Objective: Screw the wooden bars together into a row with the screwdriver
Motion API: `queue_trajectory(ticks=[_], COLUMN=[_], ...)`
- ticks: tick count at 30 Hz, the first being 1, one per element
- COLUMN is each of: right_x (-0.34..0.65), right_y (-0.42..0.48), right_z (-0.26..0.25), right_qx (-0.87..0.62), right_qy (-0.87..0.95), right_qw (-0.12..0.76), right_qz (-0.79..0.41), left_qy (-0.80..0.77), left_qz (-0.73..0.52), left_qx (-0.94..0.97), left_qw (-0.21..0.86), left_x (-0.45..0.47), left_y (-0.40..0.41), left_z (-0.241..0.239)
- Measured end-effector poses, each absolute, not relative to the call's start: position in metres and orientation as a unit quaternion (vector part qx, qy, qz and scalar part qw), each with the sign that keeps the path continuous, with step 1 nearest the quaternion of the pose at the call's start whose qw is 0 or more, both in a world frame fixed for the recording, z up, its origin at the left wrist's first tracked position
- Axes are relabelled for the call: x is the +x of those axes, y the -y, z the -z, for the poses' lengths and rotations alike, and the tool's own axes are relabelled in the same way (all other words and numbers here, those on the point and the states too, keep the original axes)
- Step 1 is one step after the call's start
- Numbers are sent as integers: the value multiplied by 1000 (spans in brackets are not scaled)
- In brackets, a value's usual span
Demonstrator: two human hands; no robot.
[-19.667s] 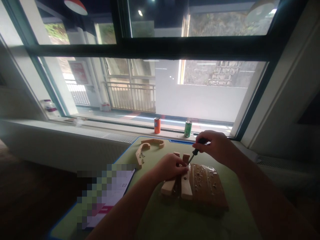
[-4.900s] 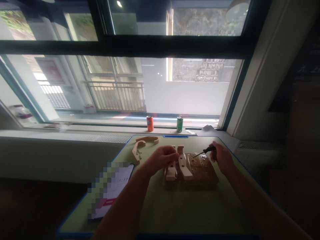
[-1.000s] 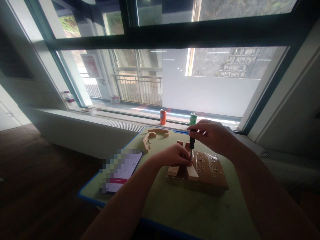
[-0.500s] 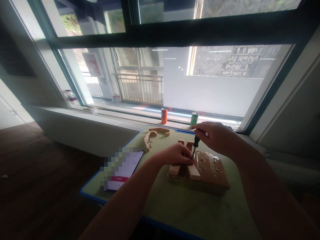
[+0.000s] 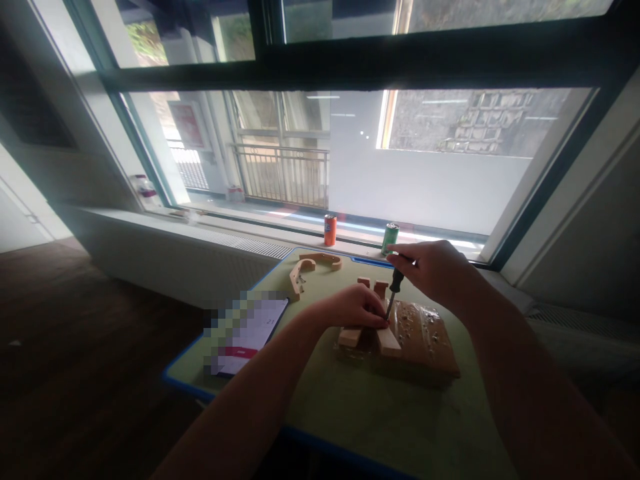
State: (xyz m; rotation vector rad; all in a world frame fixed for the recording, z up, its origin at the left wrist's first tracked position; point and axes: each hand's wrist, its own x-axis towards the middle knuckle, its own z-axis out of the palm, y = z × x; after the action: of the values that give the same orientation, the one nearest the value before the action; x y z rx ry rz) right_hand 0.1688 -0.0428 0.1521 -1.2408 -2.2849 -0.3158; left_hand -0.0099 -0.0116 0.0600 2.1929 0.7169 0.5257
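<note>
My right hand [image 5: 433, 267] is closed at the top of a dark-handled screwdriver [image 5: 396, 281], fingertips and thumb on the handle's end. The metal shaft points down at a pale wooden piece [image 5: 388, 341]. My left hand [image 5: 357, 307] pinches right at the screwdriver's tip, resting on the wood; what lies between its fingertips is too small to make out. A second wooden piece [image 5: 351, 337] lies left of the first, partly under my left hand. Both rest on a brown, tape-wrapped block [image 5: 425, 347] whose top is marked with several holes.
Two curved wooden hooks, a nearer one [image 5: 295, 277] and a farther one [image 5: 327, 260], lie at the back of the green table [image 5: 340, 407]. A tablet-like panel [image 5: 255, 333] lies left. An orange can [image 5: 330, 231] and a green can [image 5: 390, 239] stand on the windowsill.
My right fingers have shifted slightly on the screwdriver handle. My left hand keeps its place at the tip. The whole view has moved a little.
</note>
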Motion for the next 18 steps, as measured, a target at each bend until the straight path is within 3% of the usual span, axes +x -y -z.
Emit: queue_trajectory(ticks=[8,13,18], right_x=[183,173,169], right_y=[64,66,67], right_z=[-164,-166,-158], right_qx=[-513,-526,-497], right_qy=[839,812,834], right_qw=[168,193,198], right_qz=[65,164,131], left_qy=[-286,-287,-307], left_qz=[-216,-217,-214], left_qx=[839,844,838], left_qw=[409,397,397], left_x=[-10,-9,-11], left_y=[13,14,15], left_z=[-59,-61,-62])
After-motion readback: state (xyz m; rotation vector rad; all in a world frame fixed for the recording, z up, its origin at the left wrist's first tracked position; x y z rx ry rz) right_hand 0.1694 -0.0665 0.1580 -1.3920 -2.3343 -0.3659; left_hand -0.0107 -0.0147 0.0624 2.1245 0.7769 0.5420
